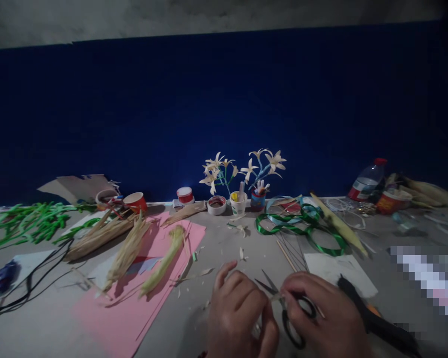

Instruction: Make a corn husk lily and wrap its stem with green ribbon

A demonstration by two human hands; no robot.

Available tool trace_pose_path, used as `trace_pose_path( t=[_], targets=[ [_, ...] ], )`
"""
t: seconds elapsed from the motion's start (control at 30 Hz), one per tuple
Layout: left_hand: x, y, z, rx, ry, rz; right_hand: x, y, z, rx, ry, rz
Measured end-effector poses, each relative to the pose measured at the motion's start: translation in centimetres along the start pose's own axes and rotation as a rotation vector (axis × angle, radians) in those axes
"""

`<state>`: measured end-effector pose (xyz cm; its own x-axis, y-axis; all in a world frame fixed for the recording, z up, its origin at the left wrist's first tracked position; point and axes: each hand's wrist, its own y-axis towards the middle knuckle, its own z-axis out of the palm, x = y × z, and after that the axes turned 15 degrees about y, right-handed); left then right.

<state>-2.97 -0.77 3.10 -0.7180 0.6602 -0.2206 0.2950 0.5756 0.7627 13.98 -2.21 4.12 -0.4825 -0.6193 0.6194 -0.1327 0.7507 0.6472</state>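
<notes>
My left hand [241,311] is low in the middle of the view, its fingers curled inward; what they hold, if anything, is hidden. Close by on the right, my right hand [326,315] pinches a small pale strip [275,297] between thumb and forefinger. The strip points toward my left hand. Partly under my right hand, black-handled scissors [286,318] lie on the table with their blades apart. Pale petal-like scraps [242,253] are scattered beyond my left hand. Farther back, white artificial flowers [216,169] rise on wrapped stems by a paper cup [238,203].
Dried corn husks [125,251] lie on and beside pink paper [108,318] at left, near green fuzzy stems [33,223]. Green ribbon [271,226] curls behind my hands. A plastic bottle [369,179] stands at the back right. A black tool [377,320] lies right of my right hand.
</notes>
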Motion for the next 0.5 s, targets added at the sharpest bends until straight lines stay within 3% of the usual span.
trace_pose_path(
  t=[0.1,0.3,0.5],
  targets=[
    [0.0,-0.1,0.0,-0.024,-0.007,-0.024,-0.2,-0.4,-0.5,-0.07,0.008,0.02],
    [-0.4,0.4,-0.1,-0.011,-0.014,-0.013,0.9,-0.5,0.8,0.091,0.066,0.091],
    [-0.4,0.1,0.1,-0.059,-0.008,-0.006,0.0,-0.9,0.6,0.062,0.032,0.138]
  ],
)
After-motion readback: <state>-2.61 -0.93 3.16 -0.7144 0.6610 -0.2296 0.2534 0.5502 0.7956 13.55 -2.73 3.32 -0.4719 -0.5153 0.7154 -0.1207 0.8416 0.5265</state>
